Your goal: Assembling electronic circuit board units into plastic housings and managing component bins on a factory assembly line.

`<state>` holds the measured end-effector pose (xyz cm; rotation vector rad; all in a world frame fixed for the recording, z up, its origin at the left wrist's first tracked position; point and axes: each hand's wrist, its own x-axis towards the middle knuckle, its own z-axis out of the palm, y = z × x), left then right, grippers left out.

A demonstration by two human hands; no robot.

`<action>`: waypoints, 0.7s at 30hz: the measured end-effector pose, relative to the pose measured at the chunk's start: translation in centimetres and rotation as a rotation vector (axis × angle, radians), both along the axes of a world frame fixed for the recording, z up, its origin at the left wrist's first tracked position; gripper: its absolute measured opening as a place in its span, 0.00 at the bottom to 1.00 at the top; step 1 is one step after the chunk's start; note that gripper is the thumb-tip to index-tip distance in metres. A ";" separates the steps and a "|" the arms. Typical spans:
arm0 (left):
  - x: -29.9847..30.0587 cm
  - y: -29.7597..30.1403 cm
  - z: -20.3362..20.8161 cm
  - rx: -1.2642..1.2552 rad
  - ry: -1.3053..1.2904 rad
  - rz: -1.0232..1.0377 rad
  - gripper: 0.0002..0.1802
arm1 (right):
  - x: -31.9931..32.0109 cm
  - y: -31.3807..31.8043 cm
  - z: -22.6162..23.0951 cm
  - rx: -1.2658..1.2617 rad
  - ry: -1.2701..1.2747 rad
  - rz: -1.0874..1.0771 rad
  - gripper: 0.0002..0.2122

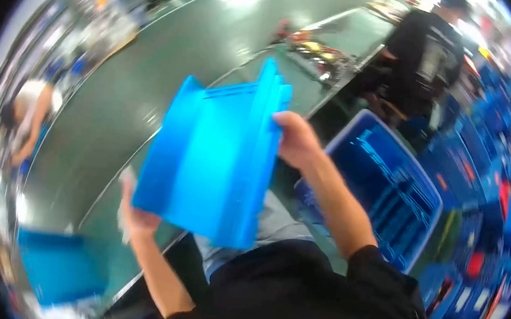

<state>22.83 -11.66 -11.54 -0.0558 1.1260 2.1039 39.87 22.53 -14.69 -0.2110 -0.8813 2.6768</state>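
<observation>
A bright blue plastic tray-like part (pixel 216 156) with raised side walls is held up in front of my body, tilted. My right hand (pixel 299 140) grips its right wall near the far end. At the lower left corner, my left hand (pixel 139 213) holds the same part, its thumb side along the edge. Something whitish, perhaps a cloth (pixel 126 187), shows at the left fingers; blur hides what it is. The fingers beneath the part are hidden.
A green worktable (pixel 107 102) spreads ahead, with another blue part (pixel 60 267) at its lower left. To my right stands a blue crate (pixel 430 195) holding similar blue pieces. One person (pixel 422 59) is at the far right, another (pixel 31 110) at the left.
</observation>
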 end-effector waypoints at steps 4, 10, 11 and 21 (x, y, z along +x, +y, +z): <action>1.3 0.6 -0.4 -0.139 0.121 -0.074 0.30 | -2.7 -1.0 0.7 -0.063 0.004 0.176 0.15; 3.0 1.9 -2.0 -0.281 0.113 -0.117 0.29 | -4.5 0.0 0.4 0.448 -0.359 -0.023 0.17; 4.0 2.8 -1.1 -0.301 0.150 -0.042 0.30 | -4.6 0.9 -0.5 0.692 -0.347 -0.029 0.18; 3.8 8.2 -1.8 -0.439 0.313 0.237 0.25 | -0.3 0.5 -2.9 1.606 -0.691 -0.568 0.15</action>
